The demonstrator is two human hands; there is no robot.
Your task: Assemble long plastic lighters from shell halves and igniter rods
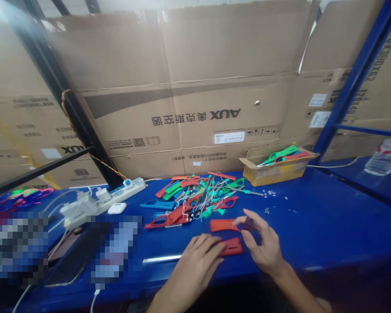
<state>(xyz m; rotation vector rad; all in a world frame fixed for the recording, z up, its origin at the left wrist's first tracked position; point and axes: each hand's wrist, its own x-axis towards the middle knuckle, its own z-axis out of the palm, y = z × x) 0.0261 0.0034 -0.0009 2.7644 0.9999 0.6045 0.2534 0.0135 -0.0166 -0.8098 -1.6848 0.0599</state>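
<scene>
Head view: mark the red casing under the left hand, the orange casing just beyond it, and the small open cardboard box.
Red casing [233,247]: head view, on its uncovered end.
Orange casing [222,225]: head view, middle of its body.
Cardboard box [275,175]: head view, on its front wall.

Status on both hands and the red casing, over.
Left hand holding red casing. Right hand pinching small dark piece near it. Orange casing just beyond, partly hidden by right fingers.

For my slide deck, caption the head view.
Left hand holding a red casing, right hand pinching a small dark part, near a pile of colored pieces.
</scene>
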